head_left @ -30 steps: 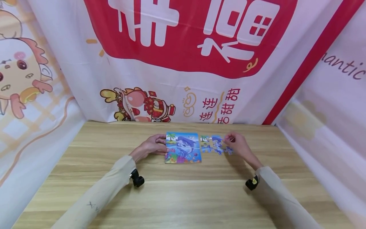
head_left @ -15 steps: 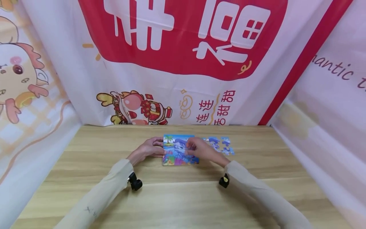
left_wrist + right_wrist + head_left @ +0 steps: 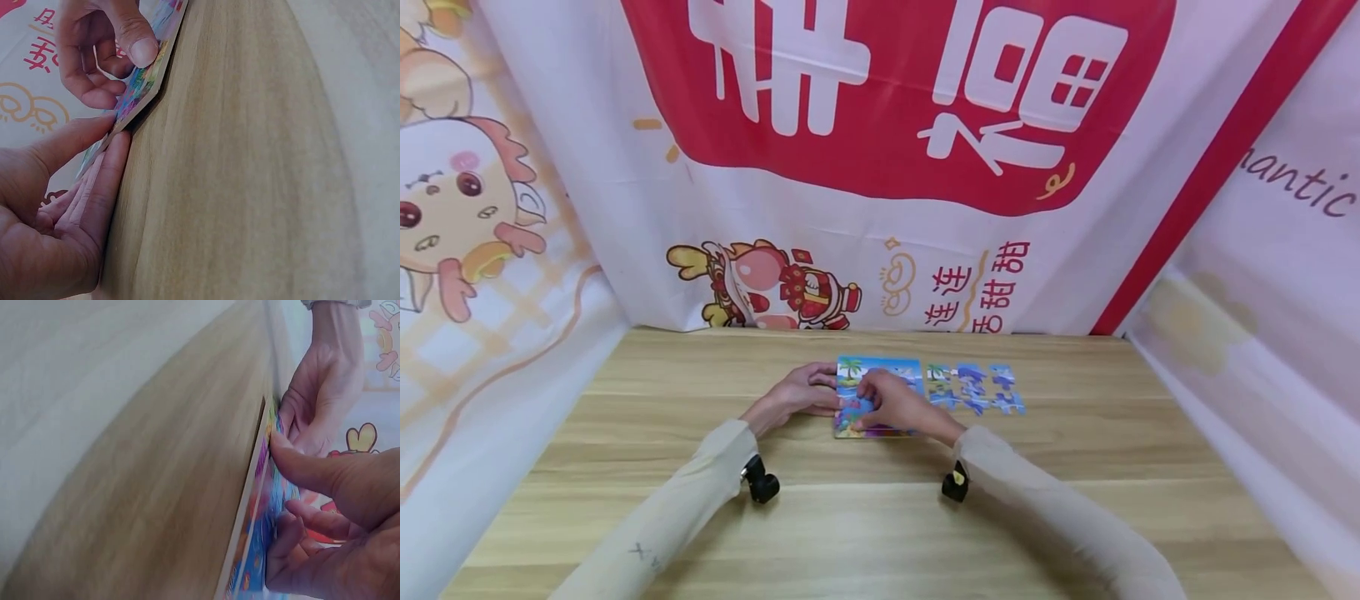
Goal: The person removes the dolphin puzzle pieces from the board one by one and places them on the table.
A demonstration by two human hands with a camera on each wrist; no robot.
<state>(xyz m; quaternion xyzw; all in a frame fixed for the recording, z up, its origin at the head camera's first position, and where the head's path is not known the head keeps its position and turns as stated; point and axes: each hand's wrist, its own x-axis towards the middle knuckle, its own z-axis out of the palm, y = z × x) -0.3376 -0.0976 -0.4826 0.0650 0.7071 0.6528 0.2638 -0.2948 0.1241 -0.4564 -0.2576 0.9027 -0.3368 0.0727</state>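
A dolphin picture puzzle board [image 3: 876, 363] lies flat on the wooden table, brightly coloured with a palm tree and blue water. My left hand [image 3: 793, 392] grips its left edge, thumb on top and fingers at the underside in the left wrist view. Over the board's lower left part, my right hand [image 3: 898, 406] has its thumb and curled fingers at a blue and pink puzzle piece [image 3: 852, 406]. The thumb [image 3: 303, 465] touches near the corner in the right wrist view. Fingers hide much of the board's middle. Several loose dolphin puzzle pieces [image 3: 972, 385] lie just right of it.
The wooden table [image 3: 865, 525] runs to a white printed cloth [image 3: 625, 208] behind and at both sides. Black wrist cameras sit on both wrists, the left camera [image 3: 762, 482] and the right camera [image 3: 955, 483].
My right hand has moved left from the loose pieces, across the board to its lower left part. The loose pieces it covered now show. My left hand stays at the board's left edge.
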